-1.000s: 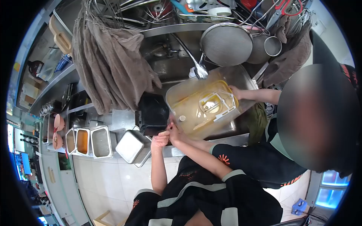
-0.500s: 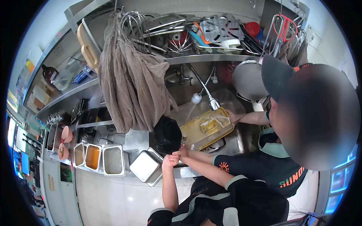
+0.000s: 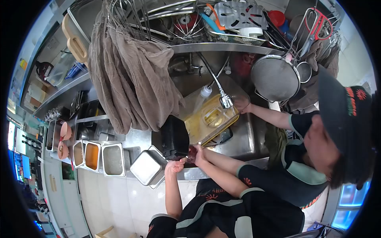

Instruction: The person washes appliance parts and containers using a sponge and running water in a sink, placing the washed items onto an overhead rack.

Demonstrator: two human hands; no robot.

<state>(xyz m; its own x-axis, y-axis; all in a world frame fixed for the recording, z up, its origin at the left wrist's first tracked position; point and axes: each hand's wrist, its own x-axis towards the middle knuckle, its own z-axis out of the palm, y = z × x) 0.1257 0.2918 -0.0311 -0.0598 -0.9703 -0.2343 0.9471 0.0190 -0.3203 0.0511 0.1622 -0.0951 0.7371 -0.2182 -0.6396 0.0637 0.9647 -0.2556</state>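
Black container (image 3: 174, 137) sits at twelve o'clock from the curled left hand (image 3: 174, 166), ten from the right hand (image 3: 199, 155); whether fingers pinch it, I cannot tell. Level, two-sided support seems best.

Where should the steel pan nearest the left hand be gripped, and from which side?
The steel pan appears to lie base up: its broad, smooth base offers little to hold, while the rim projects past it on the right. I'd take that rim, coming from the front right, where the left hand is close by.
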